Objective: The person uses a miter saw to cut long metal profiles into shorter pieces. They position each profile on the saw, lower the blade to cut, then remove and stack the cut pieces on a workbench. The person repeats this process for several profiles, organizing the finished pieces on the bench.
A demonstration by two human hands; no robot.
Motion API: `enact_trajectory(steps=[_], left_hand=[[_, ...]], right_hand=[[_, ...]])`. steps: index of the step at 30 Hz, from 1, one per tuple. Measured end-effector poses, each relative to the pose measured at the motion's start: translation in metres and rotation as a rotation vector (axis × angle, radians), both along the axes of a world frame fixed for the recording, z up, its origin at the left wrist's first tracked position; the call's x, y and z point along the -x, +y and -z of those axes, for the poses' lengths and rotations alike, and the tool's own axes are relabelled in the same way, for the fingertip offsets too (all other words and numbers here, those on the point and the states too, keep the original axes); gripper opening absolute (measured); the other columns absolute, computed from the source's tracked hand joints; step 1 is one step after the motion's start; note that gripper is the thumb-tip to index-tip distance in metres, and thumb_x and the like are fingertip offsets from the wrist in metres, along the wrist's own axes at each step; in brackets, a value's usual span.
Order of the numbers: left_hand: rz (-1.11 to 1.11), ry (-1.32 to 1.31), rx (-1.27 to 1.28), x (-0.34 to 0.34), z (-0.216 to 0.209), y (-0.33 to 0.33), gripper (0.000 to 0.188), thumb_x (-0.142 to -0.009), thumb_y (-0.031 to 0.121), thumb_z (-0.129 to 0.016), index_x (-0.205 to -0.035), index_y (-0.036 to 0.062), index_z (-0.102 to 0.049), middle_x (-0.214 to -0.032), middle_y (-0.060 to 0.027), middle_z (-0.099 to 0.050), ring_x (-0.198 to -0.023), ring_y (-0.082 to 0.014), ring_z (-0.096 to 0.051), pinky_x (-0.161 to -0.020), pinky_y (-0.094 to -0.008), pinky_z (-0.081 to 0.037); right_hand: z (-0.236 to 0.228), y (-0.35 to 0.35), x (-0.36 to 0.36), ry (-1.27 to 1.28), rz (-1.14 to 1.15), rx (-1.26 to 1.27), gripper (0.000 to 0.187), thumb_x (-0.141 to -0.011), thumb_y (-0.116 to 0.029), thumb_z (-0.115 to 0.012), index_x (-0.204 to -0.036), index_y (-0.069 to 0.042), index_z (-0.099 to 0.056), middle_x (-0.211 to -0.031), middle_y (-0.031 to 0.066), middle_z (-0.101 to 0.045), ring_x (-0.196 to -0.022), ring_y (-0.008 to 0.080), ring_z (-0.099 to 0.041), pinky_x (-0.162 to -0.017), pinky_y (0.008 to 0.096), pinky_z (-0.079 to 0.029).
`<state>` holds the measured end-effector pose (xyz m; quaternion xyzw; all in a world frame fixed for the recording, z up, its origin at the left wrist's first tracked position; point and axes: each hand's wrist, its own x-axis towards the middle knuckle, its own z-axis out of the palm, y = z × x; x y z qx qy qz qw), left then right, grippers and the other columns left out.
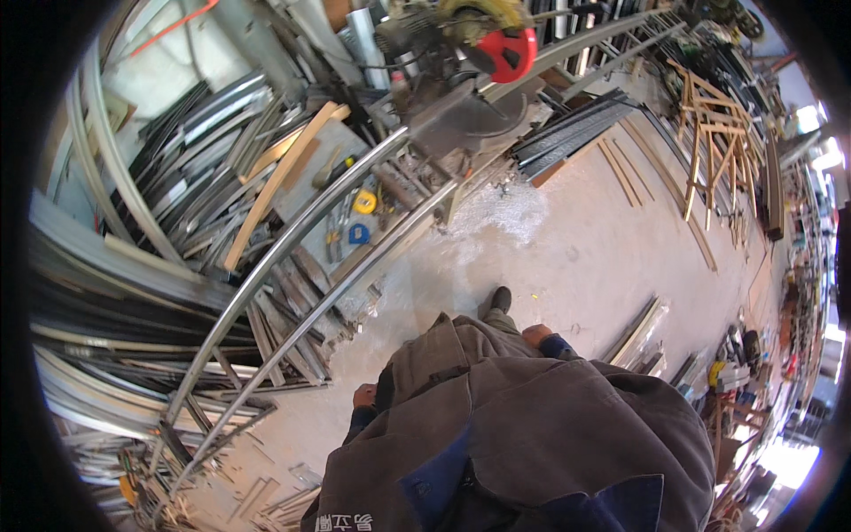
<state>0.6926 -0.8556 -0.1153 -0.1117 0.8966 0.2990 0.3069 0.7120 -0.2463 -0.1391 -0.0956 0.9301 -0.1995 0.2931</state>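
Note:
My left hand (pixel 364 396) hangs beside my left thigh, partly hidden by the dark sleeve and brown jacket. On the other side, my right hand (pixel 535 335) hangs low near my right leg, its back toward me. The fingers of both hands are too small and turned away to make out, and no held thing shows. Nearest to the left hand are two long metal rails (pixel 312 317) of a work stand. Beyond them stands a cut-off saw (pixel 479 111) with a red round guard. A yellow tape measure (pixel 364 201) and a blue tape measure (pixel 358 234) lie on the bench between the rails.
Heaps of metal profiles (pixel 204 133) fill the left side. Dark bars (pixel 576 133) lie on the floor ahead, with a wooden frame (pixel 709 133) at the far right. White-wrapped profiles (pixel 640 332) lie on the floor to my right. My shoe (pixel 501 299) is on the concrete floor.

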Motion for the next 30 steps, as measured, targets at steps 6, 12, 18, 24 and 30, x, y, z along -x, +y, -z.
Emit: enact_trajectory(steps=[6,12,18,24,30], left_hand=[[0.116,0.164,-0.022,0.045,-0.022,0.117,0.025,-0.089,0.032,-0.068,-0.091,0.0080,-0.070,-0.090,-0.0115,-0.071,-0.083,-0.0299,-0.068,-0.075,-0.0381,-0.054],[0.070,0.169,0.001,0.116,-0.045,0.239,0.027,-0.088,0.034,-0.069,-0.093,0.0077,-0.069,-0.088,-0.0114,-0.071,-0.083,-0.0275,-0.069,-0.074,-0.0380,-0.054],[0.199,0.148,-0.230,0.198,-0.041,0.301,0.022,-0.089,0.024,-0.062,-0.101,0.0062,-0.068,-0.092,-0.0147,-0.072,-0.085,-0.0295,-0.070,-0.076,-0.0396,-0.054],[0.359,0.175,-0.214,0.266,0.068,0.358,0.022,-0.091,0.014,-0.050,-0.105,0.0043,-0.064,-0.097,-0.0200,-0.069,-0.093,-0.0382,-0.065,-0.079,-0.0451,-0.053],[0.449,-0.148,-0.134,0.361,0.071,0.431,0.035,-0.093,0.033,-0.049,-0.102,0.0024,-0.063,-0.102,-0.0215,-0.068,-0.099,-0.0418,-0.064,-0.084,-0.0488,-0.052]], right_hand=[[-0.044,0.109,0.020,-0.130,0.097,0.134,0.020,-0.088,-0.020,-0.053,-0.090,-0.009,-0.069,-0.087,0.0074,-0.071,-0.078,0.0249,-0.070,-0.067,0.0384,-0.056],[-0.048,0.217,0.059,-0.769,1.193,0.620,0.021,-0.095,-0.017,-0.050,-0.093,-0.004,-0.066,-0.090,0.0092,-0.072,-0.064,0.0219,-0.069,-0.054,0.0392,-0.056],[-0.031,0.290,0.119,-0.646,1.390,0.801,0.023,-0.094,-0.024,-0.058,-0.105,-0.004,-0.063,-0.093,0.0128,-0.071,-0.065,0.0266,-0.068,-0.054,0.0421,-0.056],[-0.050,0.311,0.183,-0.565,1.318,0.736,0.023,-0.091,-0.025,-0.058,-0.099,-0.006,-0.069,-0.088,0.0113,-0.072,-0.065,0.0219,-0.068,-0.056,0.0362,-0.055],[-0.072,0.385,0.239,-0.471,1.420,0.666,0.026,-0.091,-0.027,-0.059,-0.103,-0.005,-0.066,-0.094,0.0130,-0.072,-0.072,0.0242,-0.069,-0.061,0.0380,-0.057]])
